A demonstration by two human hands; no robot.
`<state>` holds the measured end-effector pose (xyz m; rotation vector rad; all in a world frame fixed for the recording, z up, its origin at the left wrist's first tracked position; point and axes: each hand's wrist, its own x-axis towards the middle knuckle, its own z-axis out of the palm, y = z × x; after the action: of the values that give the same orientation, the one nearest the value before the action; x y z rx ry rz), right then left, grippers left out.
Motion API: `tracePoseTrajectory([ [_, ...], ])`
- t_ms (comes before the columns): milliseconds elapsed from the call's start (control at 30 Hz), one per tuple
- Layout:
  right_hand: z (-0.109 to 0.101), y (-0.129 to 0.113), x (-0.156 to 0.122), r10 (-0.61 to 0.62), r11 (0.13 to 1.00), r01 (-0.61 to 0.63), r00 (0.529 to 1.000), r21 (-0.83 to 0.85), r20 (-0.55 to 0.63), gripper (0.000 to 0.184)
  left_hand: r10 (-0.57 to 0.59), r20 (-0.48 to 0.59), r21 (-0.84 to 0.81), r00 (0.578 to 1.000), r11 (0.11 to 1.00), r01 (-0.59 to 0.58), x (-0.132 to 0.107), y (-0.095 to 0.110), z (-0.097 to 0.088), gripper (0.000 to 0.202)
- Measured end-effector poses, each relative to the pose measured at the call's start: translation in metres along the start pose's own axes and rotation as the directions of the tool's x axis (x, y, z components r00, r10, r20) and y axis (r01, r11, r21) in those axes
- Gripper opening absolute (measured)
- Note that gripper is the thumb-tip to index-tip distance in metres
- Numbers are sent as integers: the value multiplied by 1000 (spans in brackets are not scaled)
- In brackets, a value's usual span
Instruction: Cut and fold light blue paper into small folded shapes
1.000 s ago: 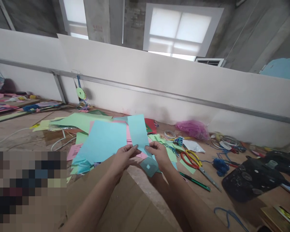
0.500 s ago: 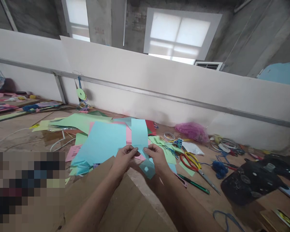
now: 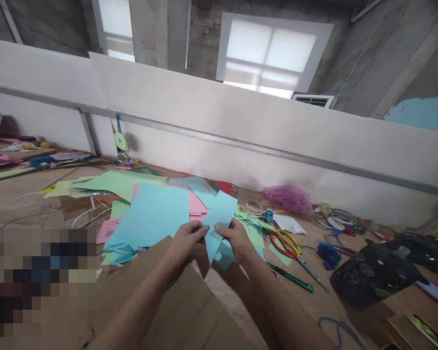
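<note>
Dead centre — left hand (image 3: 186, 239) and right hand (image 3: 240, 238), nearly closed, pinch a light-blue paper strip (image 3: 222, 210) — marks on the pink paper sheet (image 3: 107, 230), centre left, unreadable.

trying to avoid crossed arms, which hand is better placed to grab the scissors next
Right, I'd judge: the scissors lie nearer the right hand, while the left hand would likely have to reach across. The right would first need to release the light blue paper.

A: What is carried by the wooden table (image 3: 332, 301)?

B: Overlapping coloured sheets (image 3: 160, 214) are spread centrally. Scissors (image 3: 308, 268), a green cutter (image 3: 292, 278) and blue yarn (image 3: 328, 255) are laid to the right; a pink bag (image 3: 288, 199) is placed at the rear.
</note>
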<state>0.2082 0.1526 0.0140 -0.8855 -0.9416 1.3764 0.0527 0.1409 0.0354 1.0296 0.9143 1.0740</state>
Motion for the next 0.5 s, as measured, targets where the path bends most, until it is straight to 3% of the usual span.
tracePoseTrajectory([
  [200, -6, 4, 3, 32, 999, -32, 999, 29, -28, 34, -39, 29, 17, 999, 999, 38, -12, 12, 5, 22],
  [367, -8, 6, 6, 25, 999, -24, 999, 28, -41, 28, -7, -52, -2, 999, 1000, 7, -14, 16, 5, 19],
  [500, -9, 4, 5, 10, 999, -7, 998, 41, -66, 25, -16, -43, 18, 999, 1000, 17, -13, 14, 3, 19],
])
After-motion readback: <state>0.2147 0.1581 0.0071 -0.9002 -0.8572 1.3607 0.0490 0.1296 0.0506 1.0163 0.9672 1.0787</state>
